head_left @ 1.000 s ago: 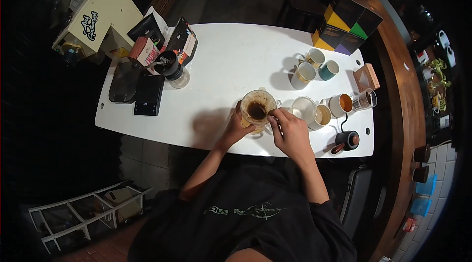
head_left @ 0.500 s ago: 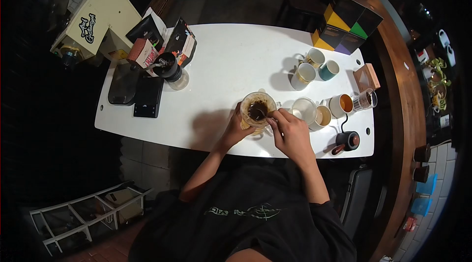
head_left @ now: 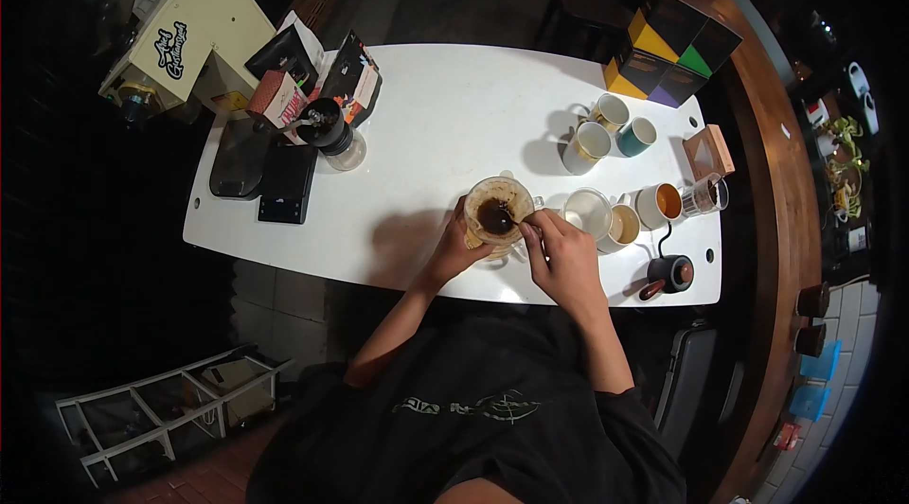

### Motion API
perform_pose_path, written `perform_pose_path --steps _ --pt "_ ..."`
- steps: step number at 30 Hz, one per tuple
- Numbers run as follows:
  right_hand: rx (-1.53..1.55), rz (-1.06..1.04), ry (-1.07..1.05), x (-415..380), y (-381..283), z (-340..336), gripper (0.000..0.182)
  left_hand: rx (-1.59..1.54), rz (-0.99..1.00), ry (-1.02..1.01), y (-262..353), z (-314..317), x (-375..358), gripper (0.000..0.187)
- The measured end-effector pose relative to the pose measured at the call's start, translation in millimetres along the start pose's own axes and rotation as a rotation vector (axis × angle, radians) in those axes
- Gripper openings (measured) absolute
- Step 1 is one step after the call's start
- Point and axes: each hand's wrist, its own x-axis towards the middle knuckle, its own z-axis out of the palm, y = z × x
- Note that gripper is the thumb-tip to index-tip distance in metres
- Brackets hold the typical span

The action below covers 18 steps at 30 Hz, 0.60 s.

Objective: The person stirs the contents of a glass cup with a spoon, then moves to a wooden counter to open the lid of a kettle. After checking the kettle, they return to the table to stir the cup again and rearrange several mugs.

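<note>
A coffee dripper (head_left: 497, 190) with a filter and dark wet grounds stands near the table's front edge, over a glass server mostly hidden below it. My left hand (head_left: 456, 247) is wrapped round the dripper's left side. At its right rim my right hand (head_left: 561, 253) is closed in a pinch on a thin utensil, whose end reaches into the filter; its shape is too small to make out. Just right of my right hand are a clear glass vessel (head_left: 587, 212) and a cup with a pale brown inside (head_left: 622, 225).
A black kettle (head_left: 670, 274) and an orange-lined cup (head_left: 660, 205) are at the right of the white table (head_left: 445, 97). Several mugs stand farther back. A hand grinder (head_left: 327, 125), a black scale (head_left: 287, 184) and coffee bags are at the left.
The right hand and its utensil have shifted slightly at the dripper's rim. The left hand keeps its hold, and the view has moved a little.
</note>
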Motion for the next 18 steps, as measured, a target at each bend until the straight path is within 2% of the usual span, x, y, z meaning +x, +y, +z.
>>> perform_pose_path --steps 7,18 --pt "0.118 -0.010 -0.002 -1.3 -0.4 -7.7 0.014 0.089 0.050 0.015 -8.3 0.2 -1.5 0.070" --pt "0.017 -0.034 0.033 5.6 9.4 -1.4 0.015 0.057 0.044 0.019 2.0 1.1 -2.2 0.068"
